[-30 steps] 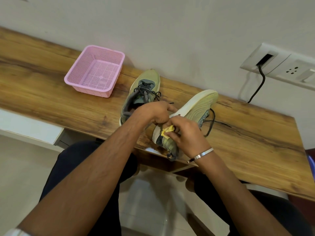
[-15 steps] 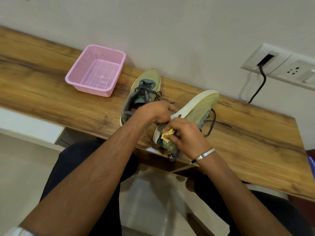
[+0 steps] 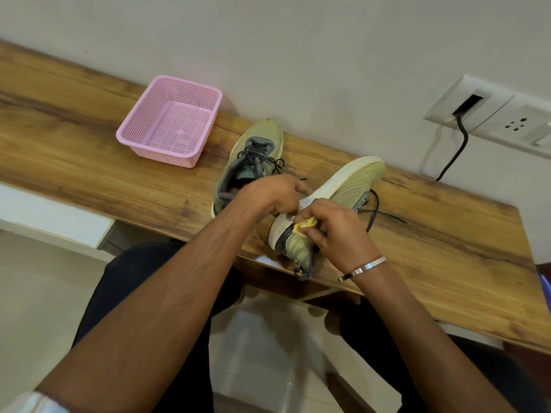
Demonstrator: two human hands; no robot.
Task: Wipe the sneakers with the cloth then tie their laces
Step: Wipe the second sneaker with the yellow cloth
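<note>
Running across the view, a long wooden desk (image 3: 89,162) with strong brown grain sits against a pale wall (image 3: 298,55); on the wall to the right is a white socket plate (image 3: 489,114) with a black cable (image 3: 456,150) hanging from it. Dark trousers (image 3: 143,281) show below the desk edge over a light tiled floor. A pink plastic basket (image 3: 170,120), square and perforated all over, stands on the desk, well apart from the shoes. One sneaker (image 3: 253,156), olive green with a grey tongue and dark laces, stands upright on the desk beside the basket, partly hidden by the left wrist. The second sneaker (image 3: 351,186) lies tipped on its side near the desk's front edge, its thick whitish ribbed sole facing up and left, its loose dark lace (image 3: 375,210) trailing onto the wood. The left hand (image 3: 274,195) reaches over from the left, fingers curled around the sole's edge. The right hand (image 3: 337,231), with a metal bangle (image 3: 362,268) on its wrist, has its fingers bunched around a small yellow cloth (image 3: 304,226), pressing it against the heel of the tipped sneaker
</note>
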